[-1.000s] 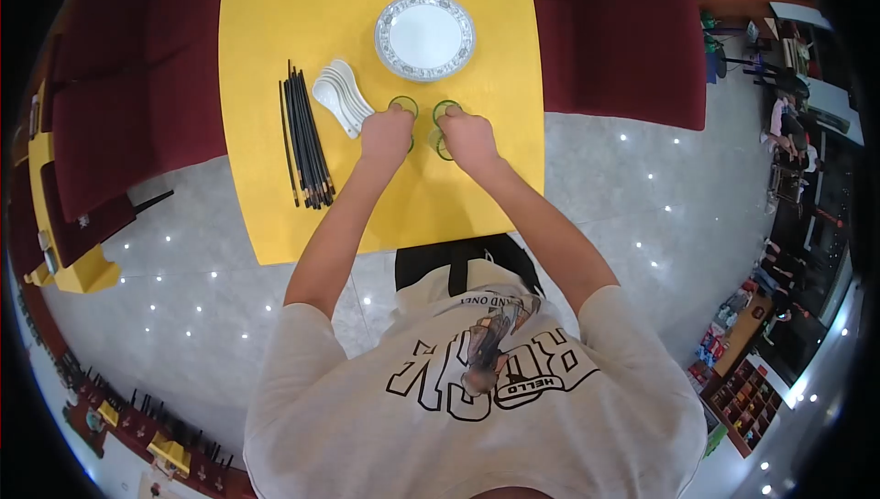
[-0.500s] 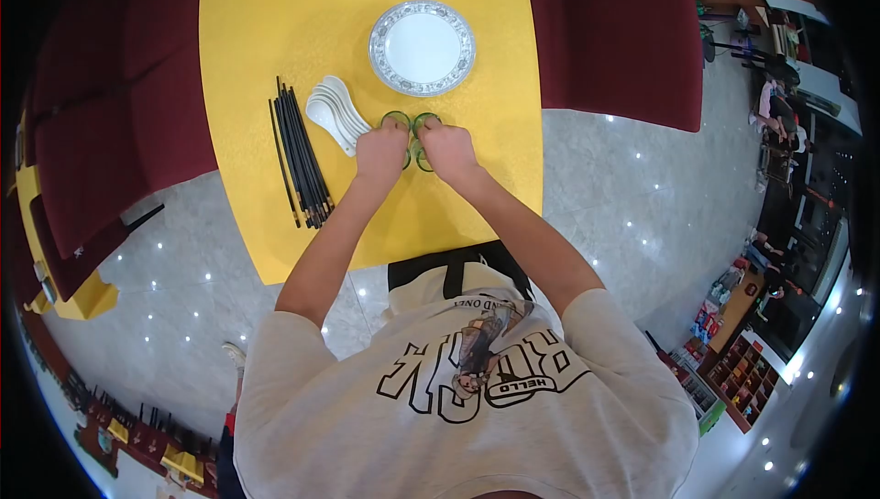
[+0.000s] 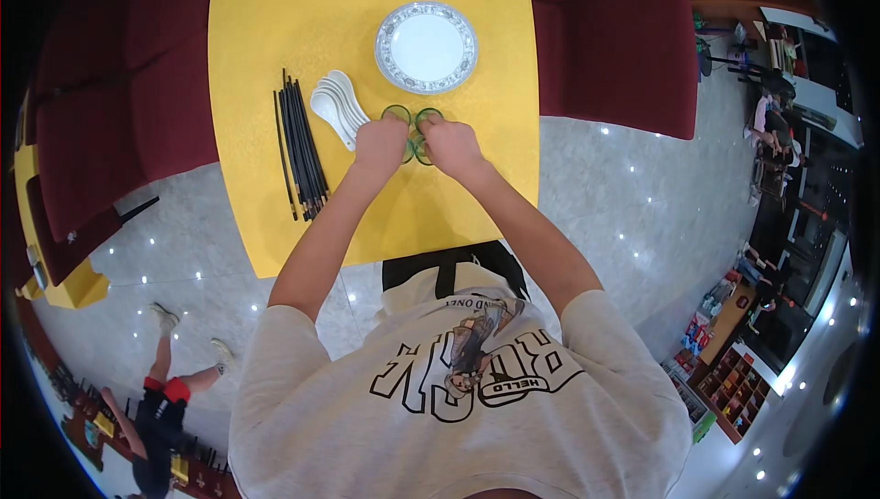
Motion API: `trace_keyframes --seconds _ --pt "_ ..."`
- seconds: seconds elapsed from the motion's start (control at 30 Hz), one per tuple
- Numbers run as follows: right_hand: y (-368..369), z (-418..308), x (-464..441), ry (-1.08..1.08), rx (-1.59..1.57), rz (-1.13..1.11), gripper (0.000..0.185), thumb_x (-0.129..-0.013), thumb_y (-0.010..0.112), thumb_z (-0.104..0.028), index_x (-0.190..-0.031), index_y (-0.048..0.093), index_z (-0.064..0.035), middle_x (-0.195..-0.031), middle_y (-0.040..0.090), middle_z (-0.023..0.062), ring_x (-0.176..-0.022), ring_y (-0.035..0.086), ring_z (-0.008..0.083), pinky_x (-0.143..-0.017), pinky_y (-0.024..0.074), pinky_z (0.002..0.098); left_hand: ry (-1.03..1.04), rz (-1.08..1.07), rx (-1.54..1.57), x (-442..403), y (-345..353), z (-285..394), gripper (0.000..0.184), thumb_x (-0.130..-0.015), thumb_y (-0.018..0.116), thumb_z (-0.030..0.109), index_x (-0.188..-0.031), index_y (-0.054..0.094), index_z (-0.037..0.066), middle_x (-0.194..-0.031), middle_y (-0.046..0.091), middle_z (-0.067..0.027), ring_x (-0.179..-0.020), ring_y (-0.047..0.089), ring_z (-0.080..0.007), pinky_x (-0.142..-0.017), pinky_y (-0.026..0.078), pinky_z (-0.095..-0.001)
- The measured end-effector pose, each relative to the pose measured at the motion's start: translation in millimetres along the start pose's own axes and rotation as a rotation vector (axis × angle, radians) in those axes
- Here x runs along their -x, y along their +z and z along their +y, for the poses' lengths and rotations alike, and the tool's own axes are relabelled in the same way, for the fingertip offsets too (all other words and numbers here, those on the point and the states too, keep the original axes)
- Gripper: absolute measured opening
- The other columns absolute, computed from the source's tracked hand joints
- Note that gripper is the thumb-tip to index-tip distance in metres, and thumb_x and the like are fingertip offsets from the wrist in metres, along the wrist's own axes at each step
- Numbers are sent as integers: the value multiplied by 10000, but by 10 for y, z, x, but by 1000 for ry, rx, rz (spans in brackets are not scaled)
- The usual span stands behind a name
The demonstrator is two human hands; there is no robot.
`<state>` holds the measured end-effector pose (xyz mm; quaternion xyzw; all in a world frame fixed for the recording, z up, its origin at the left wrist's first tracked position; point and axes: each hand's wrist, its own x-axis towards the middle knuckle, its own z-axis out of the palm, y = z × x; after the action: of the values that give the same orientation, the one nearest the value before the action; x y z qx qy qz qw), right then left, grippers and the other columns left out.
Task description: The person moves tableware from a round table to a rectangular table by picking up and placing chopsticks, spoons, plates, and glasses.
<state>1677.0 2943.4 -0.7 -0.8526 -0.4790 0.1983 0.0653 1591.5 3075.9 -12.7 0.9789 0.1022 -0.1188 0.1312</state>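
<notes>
Several small green glasses [image 3: 428, 117] stand close together on the yellow table [image 3: 440, 215]. My left hand [image 3: 380, 144] is closed on the left-hand glasses [image 3: 396, 112], its fingertips partly hidden by the rims. On the right-hand ones, my right hand [image 3: 455, 146] is closed with fingers dipping in at the rims. Just left of my left hand lies a nested row of white soup spoons [image 3: 335, 103]. Further left is a bundle of black chopsticks [image 3: 301, 146]. A white plate with a grey patterned rim [image 3: 426, 48], possibly a stack, sits beyond the glasses.
Dark red bench seats [image 3: 610, 59] flank the table on the right and left [image 3: 165, 87]. Its near edge runs close to my body. Behind me at lower left, a person in red shorts [image 3: 170, 394] is on the tiled floor. Shelves [image 3: 738, 389] stand far right.
My view has shifted slightly, while both hands stay at the glasses. At lower left, the person in red shorts has come much further into view.
</notes>
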Motion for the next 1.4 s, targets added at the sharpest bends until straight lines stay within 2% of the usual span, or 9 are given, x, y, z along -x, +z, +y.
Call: trace_keyframes --seconds 0.47,0.67,0.73,0.83,0.93,1.0,1.2,1.3,1.4 --pt "-266 -80 170 -12 -70 149 145 -713 614 -81 -850 570 -60 -846 590 86 -685 631 256 -566 508 361 -107 110 200 222 -259 55 151 -724 637 102 -865 599 65 -817 626 -93 -680 632 -289 -572 509 -367" --pt "-669 -92 570 0 -81 354 137 -709 605 -83 -841 572 -67 -811 577 77 -757 609 243 -597 513 346 -70 495 364 532 -740 155 113 -809 609 134 -838 590 26 -806 613 -115 -721 630 -297 -626 497 -374" --pt "-815 -52 859 30 -145 377 104 -738 596 -106 -831 575 -66 -802 569 78 -748 607 248 -600 511 358 -205 510 498 644 -853 251 170 -848 599 161 -776 581 9 -713 576 -130 -627 583 -286 -574 448 -372" --pt "-933 66 1499 103 -305 466 92 -771 585 -136 -814 571 -56 -805 575 86 -735 603 260 -605 498 385 -188 524 528 778 -985 631 235 -870 580 167 -718 542 -8 -635 511 -145 -545 488 -282 -529 383 -372" --pt "-781 213 2377 202 -493 525 114 -788 585 -175 -805 566 -64 -766 580 94 -717 599 277 -613 481 400 -49 520 624 866 -858 1258 266 -887 556 169 -702 508 -16 -593 455 -151 -515 414 -276 -512 346 -373" --pt "-588 298 3088 302 -558 496 130 -784 603 -186 -815 564 -65 -741 588 91 -704 599 275 -605 471 390 61 444 573 936 -687 1778 293 -908 529 201 -708 513 -12 -594 465 -166 -533 459 -302 -524 371 -380" --pt "299 499 5544 584 -720 503 190 -777 631 -248 -802 549 -78 -686 596 84 -662 590 291 -584 453 396 517 -30 523 1527 224 4043 266 -912 499 236 -776 550 13 -673 556 -189 -609 558 -347 -546 408 -422" --pt "653 367 6762 939 -741 638 216 -764 646 -256 -752 532 -73 -651 576 100 -643 583 296 -571 441 400 1076 -113 236 2142 686 5191 193 -893 504 217 -852 566 39 -693 588 -173 -661 592 -346 -574 439 -444" --pt "935 158 7584 1318 -748 888 262 -741 661 -255 -685 500 -56 -601 536 121 -585 550 298 -535 413 400 1520 -463 89 2820 714 6167 143 -867 520 194 -909 567 66 -733 615 -146 -698 610 -339 -600 466 -449"
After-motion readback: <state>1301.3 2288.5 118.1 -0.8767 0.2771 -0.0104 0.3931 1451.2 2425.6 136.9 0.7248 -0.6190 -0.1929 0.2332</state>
